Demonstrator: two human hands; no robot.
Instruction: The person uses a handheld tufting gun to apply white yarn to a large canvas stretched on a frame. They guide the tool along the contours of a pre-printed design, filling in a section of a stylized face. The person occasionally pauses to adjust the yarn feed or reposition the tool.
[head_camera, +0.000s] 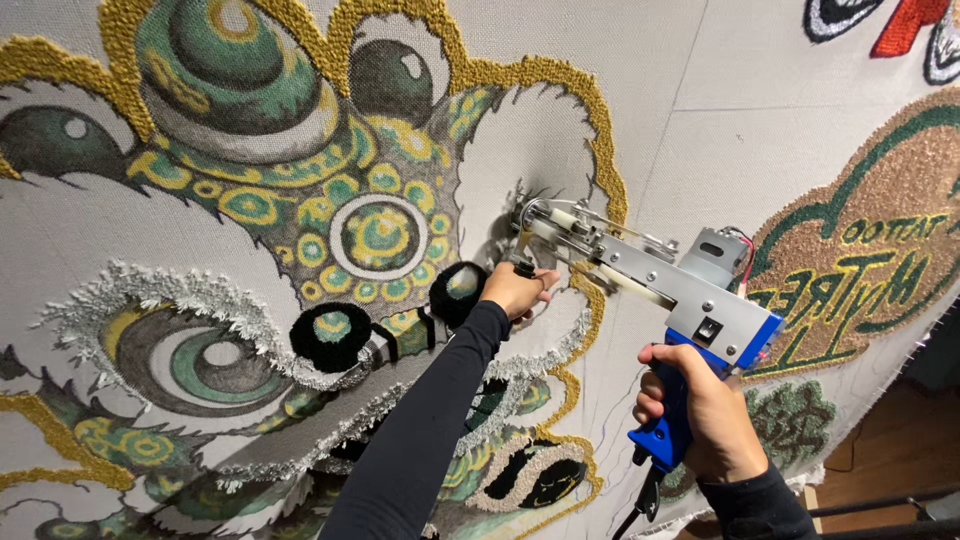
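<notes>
- The right hand (700, 410) gripped the tufting gun's (640, 270) blue handle.
- The left hand (515, 290) clasped its black front knob (524, 269) against the tufted canvas (650, 120).

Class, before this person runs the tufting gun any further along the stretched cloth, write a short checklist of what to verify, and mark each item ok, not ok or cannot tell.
1. Right hand wraps the blue grip of the tufting gun: ok.
2. Left hand holds the gun's front handle: ok.
3. Needle tip against the stretched cloth, inside the bare patch ringed by the gold tufted outline: ok.
4. Yarn fed through the needle: cannot tell.
5. Fingers clear of the needle: ok.
6. Power cord below the grip hanging free: cannot tell.
</notes>
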